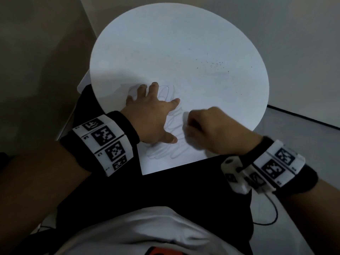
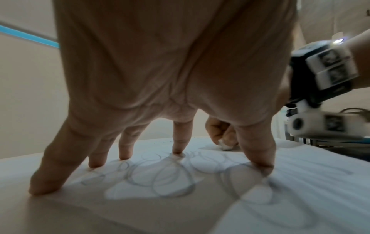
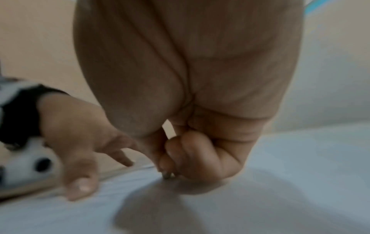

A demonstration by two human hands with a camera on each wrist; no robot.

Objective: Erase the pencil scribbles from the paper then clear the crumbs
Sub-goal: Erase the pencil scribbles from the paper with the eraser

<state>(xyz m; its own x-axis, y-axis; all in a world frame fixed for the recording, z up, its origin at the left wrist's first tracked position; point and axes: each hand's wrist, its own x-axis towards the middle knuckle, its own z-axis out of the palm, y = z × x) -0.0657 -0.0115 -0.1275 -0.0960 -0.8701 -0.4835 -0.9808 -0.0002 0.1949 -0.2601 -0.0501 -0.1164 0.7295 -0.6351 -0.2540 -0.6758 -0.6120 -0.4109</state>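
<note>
A white sheet of paper (image 1: 165,162) lies on the round white table (image 1: 165,43), its near corner hanging over the edge. Grey pencil scribbles (image 1: 169,150) loop across it, also under the fingers in the left wrist view as scribbles (image 2: 170,178). My left hand (image 1: 150,115) spreads its fingertips (image 2: 178,150) on the paper and presses it down. My right hand (image 1: 200,126) is curled beside the left thumb and pinches a small white eraser (image 2: 226,146) against the paper. In the right wrist view the right hand (image 3: 172,166) is blurred and the eraser is hidden.
Dark eraser crumbs (image 1: 215,64) lie scattered on the far right part of the table. The table's edge runs close to my lap, which is covered by dark cloth (image 1: 165,190). A thin cable (image 1: 272,214) hangs from the right wristband.
</note>
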